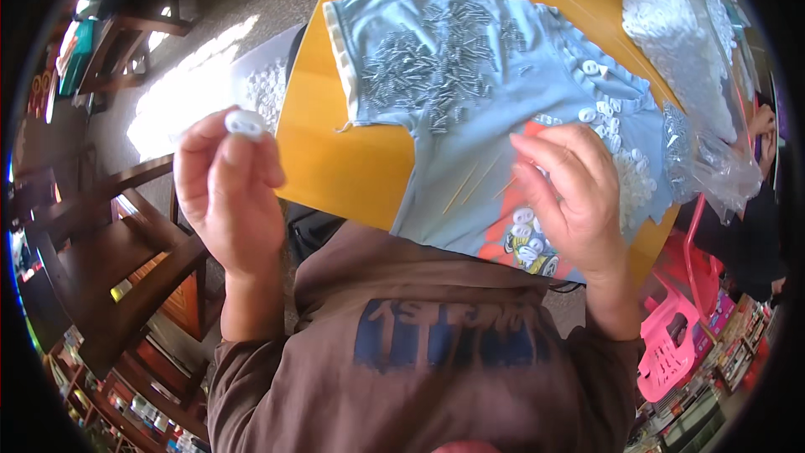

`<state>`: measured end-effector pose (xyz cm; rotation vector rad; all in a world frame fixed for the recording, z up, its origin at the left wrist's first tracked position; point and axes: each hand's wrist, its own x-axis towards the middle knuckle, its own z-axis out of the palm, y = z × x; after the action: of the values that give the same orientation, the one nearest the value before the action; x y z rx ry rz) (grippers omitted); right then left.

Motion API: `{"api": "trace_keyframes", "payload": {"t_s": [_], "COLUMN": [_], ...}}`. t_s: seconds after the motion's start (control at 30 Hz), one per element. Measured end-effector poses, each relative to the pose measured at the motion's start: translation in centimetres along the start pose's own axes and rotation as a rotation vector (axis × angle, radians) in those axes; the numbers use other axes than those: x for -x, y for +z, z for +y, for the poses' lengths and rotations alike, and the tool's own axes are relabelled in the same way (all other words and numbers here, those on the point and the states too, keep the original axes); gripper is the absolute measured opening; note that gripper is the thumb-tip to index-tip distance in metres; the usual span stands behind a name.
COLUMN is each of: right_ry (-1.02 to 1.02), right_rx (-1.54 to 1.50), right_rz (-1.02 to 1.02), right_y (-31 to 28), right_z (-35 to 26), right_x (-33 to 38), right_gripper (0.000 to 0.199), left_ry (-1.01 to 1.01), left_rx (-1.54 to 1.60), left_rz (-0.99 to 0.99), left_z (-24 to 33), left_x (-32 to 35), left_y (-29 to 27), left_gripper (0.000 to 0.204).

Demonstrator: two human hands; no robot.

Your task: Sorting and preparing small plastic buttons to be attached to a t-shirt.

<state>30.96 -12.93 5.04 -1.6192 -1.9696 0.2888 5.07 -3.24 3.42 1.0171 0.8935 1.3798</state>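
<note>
Raised at the left, my left hand (226,180) pinches a small round white plastic piece (245,123) with two dark holes, like a button, between thumb and fingers. My right hand (574,193) hovers over a light blue T-shirt (402,151) spread on the table. Its thumb and index finger are slightly apart, with nothing visible between them. Thin wooden sticks (459,187) lie on the shirt just left of these fingers. Below them is a group of white round pieces (526,239) on the shirt's print. Many small metal springs (449,54) are spread across the shirt's far part.
The yellow table (335,159) carries more white pieces (633,180) and a clear plastic bag (721,159) at the right. A larger bag of white parts (671,25) lies far right. Wooden chairs (126,260) stand left, and a pink plastic chair (671,344) right. Another person's hand (763,122) shows at the right edge.
</note>
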Motion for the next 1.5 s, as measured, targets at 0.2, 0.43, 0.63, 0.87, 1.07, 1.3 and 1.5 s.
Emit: {"api": "trace_keyframes", "payload": {"t_s": [0.2,0.43,0.63,0.87,1.07,1.3,1.5], "right_ry": [0.014,0.042,0.076,0.092,0.216,0.346,0.368], "right_rx": [0.033,0.049,0.045,0.096,0.128,0.113,-0.01], "right_rz": [-0.1,-0.128,-0.134,0.005,0.16,0.259,0.394], "right_y": [0.5,-0.3,-0.8,-2.5,-5.1,-6.2,-6.3], "right_z": [-0.9,-1.7,-1.7,1.2,4.4,7.7,9.8], "right_x": [-0.2,-0.1,-0.6,-0.7,1.1,2.7,3.3], "right_gripper": [0.023,0.019,0.017,0.017,0.015,0.013,0.013], "left_ry": [-0.026,-0.188,-0.195,-0.014,0.188,0.239,0.318], "left_rx": [-0.176,-0.184,-0.229,-0.247,-0.421,-0.568,-0.788], "left_rz": [0.236,0.29,0.496,0.386,0.206,-0.194,-0.821], "left_z": [-1.9,-7.8,-12.7,-7.2,-3.0,-2.0,-2.8], "left_x": [-1.9,-2.5,-4.0,-5.0,-5.1,-2.8,-1.5], "left_y": [-6.5,-12.7,-17.6,-14.1,-4.5,6.3,13.5], "left_gripper": [0.016,0.015,0.042,0.024,0.022,0.017,0.024]}}
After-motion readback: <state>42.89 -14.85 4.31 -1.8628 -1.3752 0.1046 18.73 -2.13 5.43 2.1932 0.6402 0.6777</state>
